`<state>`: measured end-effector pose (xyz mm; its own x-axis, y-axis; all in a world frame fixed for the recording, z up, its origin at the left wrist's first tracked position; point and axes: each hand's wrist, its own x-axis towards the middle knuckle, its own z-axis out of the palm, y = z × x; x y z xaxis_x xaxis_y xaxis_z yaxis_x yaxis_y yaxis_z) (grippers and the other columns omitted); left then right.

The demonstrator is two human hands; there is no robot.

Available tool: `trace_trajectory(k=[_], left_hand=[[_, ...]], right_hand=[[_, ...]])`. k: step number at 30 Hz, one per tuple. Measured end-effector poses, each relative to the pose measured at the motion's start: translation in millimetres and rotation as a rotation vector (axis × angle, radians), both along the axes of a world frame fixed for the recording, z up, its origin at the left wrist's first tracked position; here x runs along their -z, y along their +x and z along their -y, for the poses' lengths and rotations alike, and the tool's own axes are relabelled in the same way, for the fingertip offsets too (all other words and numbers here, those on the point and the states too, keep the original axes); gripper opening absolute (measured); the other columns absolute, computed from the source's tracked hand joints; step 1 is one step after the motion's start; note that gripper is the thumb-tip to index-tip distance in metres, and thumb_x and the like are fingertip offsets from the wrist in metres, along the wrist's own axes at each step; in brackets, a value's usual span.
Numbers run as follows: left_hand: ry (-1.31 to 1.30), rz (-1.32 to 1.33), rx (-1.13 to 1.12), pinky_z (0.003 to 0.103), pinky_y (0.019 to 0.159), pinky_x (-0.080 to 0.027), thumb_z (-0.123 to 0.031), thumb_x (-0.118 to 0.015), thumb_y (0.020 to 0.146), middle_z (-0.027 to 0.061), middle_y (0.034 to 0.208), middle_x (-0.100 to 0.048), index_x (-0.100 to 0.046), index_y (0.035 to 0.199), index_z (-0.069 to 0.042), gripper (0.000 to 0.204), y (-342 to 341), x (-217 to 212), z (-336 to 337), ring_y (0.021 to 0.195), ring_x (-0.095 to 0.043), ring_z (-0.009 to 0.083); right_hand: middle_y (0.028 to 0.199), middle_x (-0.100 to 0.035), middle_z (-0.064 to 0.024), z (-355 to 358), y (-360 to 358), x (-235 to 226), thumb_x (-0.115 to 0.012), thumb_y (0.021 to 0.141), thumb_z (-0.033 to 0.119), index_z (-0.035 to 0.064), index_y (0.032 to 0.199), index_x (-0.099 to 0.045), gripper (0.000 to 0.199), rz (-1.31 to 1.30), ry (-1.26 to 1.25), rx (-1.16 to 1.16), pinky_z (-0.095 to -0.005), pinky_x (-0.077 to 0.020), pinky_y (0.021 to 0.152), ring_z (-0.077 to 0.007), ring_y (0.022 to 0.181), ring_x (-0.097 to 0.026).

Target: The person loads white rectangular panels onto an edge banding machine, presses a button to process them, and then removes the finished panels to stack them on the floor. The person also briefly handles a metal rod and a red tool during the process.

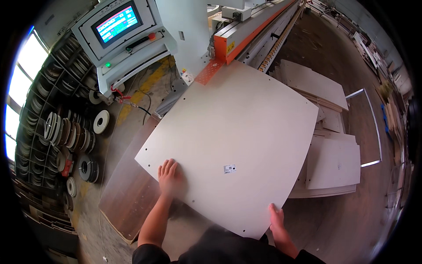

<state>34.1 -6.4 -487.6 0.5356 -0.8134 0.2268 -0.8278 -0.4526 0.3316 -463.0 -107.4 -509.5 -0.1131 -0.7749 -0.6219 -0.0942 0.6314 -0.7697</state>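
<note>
- White panel (233,132): centre of the frame, lying at a slant, its far corner beside the machine's orange end cover (220,49); small dark holes near its edges.
- Label (229,169): white, printed, on the panel's face, below the frame's centre.
- Left grip (168,178): open, laid over the panel's lower-left edge, fingers extended on the upper face.
- Right grip (276,218): closed on the panel's lower-right edge, thumb at the top; remaining fingers largely hidden.
- Wood-grain board (132,193): brown, lower left, partly covered by the panel.
- Perforated red plate (210,71): upper centre, just beside the panel's far edge.
- Control console (125,42): upper left; lit screen (117,23), red knob (152,36), green button (108,65).
- Stacked panels (334,160): right of centre, pale, in uneven piles.
- Rolls of banding (70,132): left, some on the floor (88,207).
</note>
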Motion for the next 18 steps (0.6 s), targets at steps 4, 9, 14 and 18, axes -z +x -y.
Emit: trace_trajectory(k=[4, 9, 14, 18], left_hand=[[-0.068, 0.014, 0.008, 0.055, 0.117, -0.032, -0.018, -0.068, 0.085, 0.0087, 0.147, -0.056, -0.063, 0.129, -0.013, 0.044, -3, -2, 37, 0.141, -0.047, 0.0322], [-0.062, 0.014, 0.005, 0.050, 0.122, -0.028, -0.017, -0.068, 0.083, 0.0074, 0.149, -0.054, -0.062, 0.131, -0.013, 0.049, -3, 4, 83, 0.144, -0.043, 0.0297], [-0.057, 0.005, 0.018, 0.050, 0.122, -0.028, -0.017, -0.069, 0.080, 0.0073, 0.150, -0.054, -0.062, 0.131, -0.013, 0.052, -2, 7, 129, 0.144, -0.043, 0.0295], [-0.072, 0.015, 0.014, 0.052, 0.121, -0.029, -0.021, -0.068, 0.085, 0.0065, 0.149, -0.055, -0.062, 0.132, -0.013, 0.048, -3, 8, 167, 0.144, -0.043, 0.0283]], right_hand=[[0.112, -0.068, -0.0110, 39, -12, 18, -0.068, 0.099, 0.023, -0.0031, 0.124, -0.061, 0.037, 0.017, 0.019, -0.011, -0.0385, -0.0568, 0.082, -0.0205, 0.097, -0.067], [0.118, -0.068, -0.0109, 88, -13, 19, -0.068, 0.100, 0.025, -0.0017, 0.126, -0.060, 0.038, 0.070, -0.004, -0.045, -0.0399, -0.0555, 0.088, -0.0224, 0.103, -0.066], [0.123, -0.067, -0.0132, 138, -13, 21, -0.070, 0.097, 0.025, -0.0058, 0.127, -0.058, 0.045, 0.097, -0.021, -0.016, -0.0369, -0.0545, 0.090, -0.0214, 0.107, -0.066], [0.125, -0.065, -0.0138, 176, -10, 18, -0.071, 0.097, 0.028, -0.0060, 0.130, -0.056, 0.049, 0.071, -0.060, -0.008, -0.0380, -0.0539, 0.093, -0.0226, 0.111, -0.065]])
